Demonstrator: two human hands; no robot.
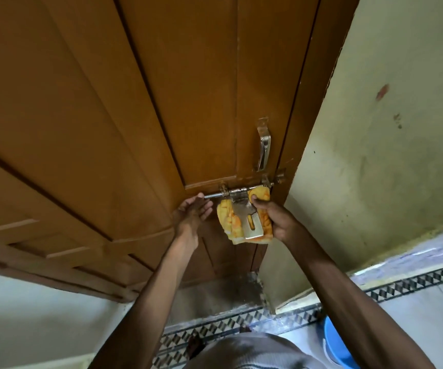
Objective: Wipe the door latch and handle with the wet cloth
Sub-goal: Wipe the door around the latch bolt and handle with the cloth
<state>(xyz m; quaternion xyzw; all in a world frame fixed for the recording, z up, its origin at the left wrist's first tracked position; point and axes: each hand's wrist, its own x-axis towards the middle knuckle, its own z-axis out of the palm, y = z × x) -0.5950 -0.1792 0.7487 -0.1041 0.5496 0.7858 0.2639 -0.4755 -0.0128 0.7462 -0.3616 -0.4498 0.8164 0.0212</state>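
Note:
A metal sliding door latch [237, 193] runs across the brown wooden door [108, 115], with its flat hasp plate [249, 222] hanging down. Above it a shiny metal handle [263, 146] stands upright near the door's right edge. My right hand [276, 217] grips a yellow-orange wet cloth [228, 221] wrapped around and behind the hasp, thumb pressing on the bolt. My left hand [192, 210] is at the bolt's left end, fingers spread, fingertips touching the rod.
A stained pale wall [388, 129] meets the door frame on the right. A blue bucket [334, 344] sits on the patterned tile floor [241, 320] at lower right. My foot [195, 344] shows below.

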